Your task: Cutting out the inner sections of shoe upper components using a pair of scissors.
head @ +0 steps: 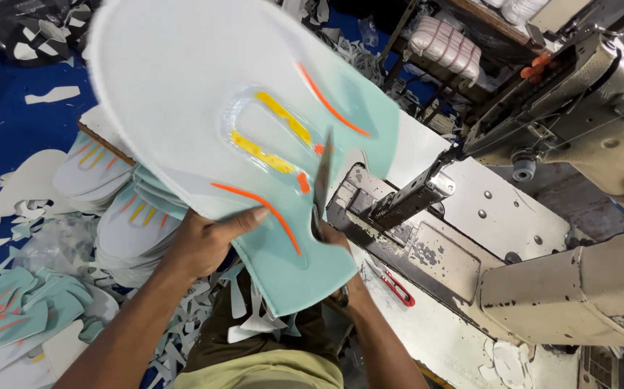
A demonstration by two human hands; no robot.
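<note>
Left hand pinching a smooth mint-and-white curved shoe panel, right hand clasping slim steel scissors

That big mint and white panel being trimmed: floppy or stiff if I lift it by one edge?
Probably semi-stiff: the panel stays spread while the left hand grips only its lower edge. Likely light, being thin sheet. The right hand works scissors into it, so it cuts easily.

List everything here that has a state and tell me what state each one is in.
Shoe upper panel: held up, partly cut.
Scissors: blades in the panel's opening.
Left hand: gripping the panel's lower edge.
Right hand: mostly hidden, on the scissors.
Stacked panels: piled beside the machine.
Red thread snips: lying unused.
Sewing machine: nothing under its needle.
</note>
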